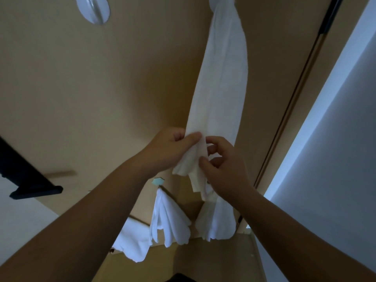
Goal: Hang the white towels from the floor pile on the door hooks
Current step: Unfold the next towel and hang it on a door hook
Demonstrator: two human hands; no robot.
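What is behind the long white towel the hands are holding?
Behind the long white towel is the tan door. Its top covers whatever it hangs from, so no hook shows there. Both hands pinch its lower end.

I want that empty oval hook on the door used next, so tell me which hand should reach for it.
Left, probably. The empty oval hook sits up and to the left, on the left hand's side. The right hand lies right of the hanging towel and would have to cross it. Both hands now pinch its lower end.
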